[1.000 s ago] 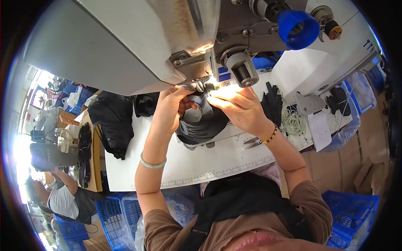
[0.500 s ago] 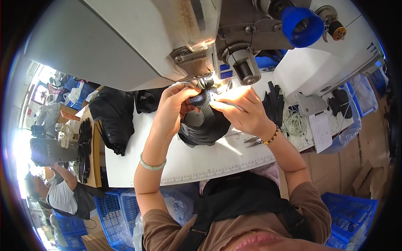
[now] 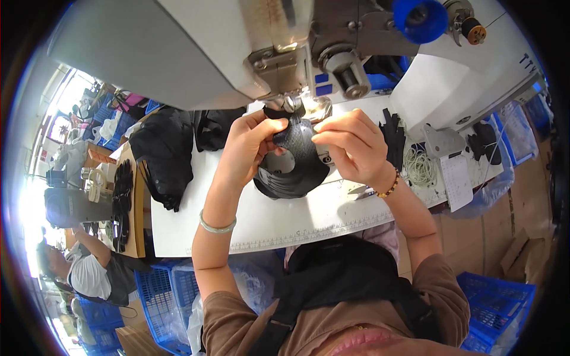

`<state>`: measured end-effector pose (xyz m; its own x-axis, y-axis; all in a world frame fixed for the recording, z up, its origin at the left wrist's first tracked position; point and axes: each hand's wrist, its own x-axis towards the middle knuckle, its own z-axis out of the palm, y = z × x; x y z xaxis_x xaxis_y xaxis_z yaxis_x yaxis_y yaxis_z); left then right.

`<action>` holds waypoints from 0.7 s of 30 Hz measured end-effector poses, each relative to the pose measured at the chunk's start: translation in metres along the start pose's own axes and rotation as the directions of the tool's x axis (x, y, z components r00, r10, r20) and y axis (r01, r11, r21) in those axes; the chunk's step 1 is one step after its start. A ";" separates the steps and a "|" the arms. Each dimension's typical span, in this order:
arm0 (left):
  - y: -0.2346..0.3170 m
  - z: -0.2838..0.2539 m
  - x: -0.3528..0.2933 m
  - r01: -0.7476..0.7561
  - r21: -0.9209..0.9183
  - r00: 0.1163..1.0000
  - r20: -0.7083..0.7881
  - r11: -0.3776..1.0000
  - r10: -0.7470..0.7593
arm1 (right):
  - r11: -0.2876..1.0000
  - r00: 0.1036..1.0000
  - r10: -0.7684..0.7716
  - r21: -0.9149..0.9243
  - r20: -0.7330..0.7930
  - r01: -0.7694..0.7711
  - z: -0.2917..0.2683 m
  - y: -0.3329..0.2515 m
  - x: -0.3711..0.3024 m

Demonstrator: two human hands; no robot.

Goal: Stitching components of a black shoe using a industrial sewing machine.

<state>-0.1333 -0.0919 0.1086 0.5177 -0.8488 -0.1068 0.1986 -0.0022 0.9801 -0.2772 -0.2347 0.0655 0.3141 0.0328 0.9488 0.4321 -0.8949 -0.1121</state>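
Note:
A black curved fabric piece is held up under the head of a grey sewing machine, close to its needle and the lit spot. My left hand pinches the piece's left edge. Fingers of my right hand grip its right upper edge. A pale green bangle is on my left wrist and a bead bracelet on my right. The lower part of the piece hangs in a loop above the white table.
Black fabric bundles lie on the table's left, more black pieces and a coil of white cord on the right. Blue crates stand on the floor. Another person sits at a machine at the left.
The view has shifted closer to the machine head. Both hands have raised the black piece nearer the needle and tightened their pinch on its upper edge.

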 end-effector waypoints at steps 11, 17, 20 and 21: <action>0.013 -0.061 -0.105 -0.046 0.671 0.991 -0.060 0.740 0.116 | 0.750 0.597 0.100 0.334 0.796 -0.571 0.051 -0.039 0.053; -0.066 -0.053 -0.169 -0.691 0.480 0.324 -0.463 0.540 0.825 | 0.461 0.570 0.208 0.434 0.795 -0.774 0.089 -0.040 0.034; -0.095 -0.015 -0.163 -0.336 0.234 0.754 -0.514 0.912 0.409 | 0.416 0.593 0.197 0.481 0.781 -0.772 0.093 -0.042 0.033; -0.099 -0.011 -0.152 -0.241 -0.005 0.854 -0.476 0.970 0.210 | 0.415 0.579 0.188 0.470 0.793 -0.779 0.092 -0.043 0.035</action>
<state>-0.2226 0.0437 0.0260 0.8802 -0.4734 0.0350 0.0716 0.2054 0.9761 -0.2069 -0.1536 0.0760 0.9338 0.2036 0.2942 0.3322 -0.1876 -0.9244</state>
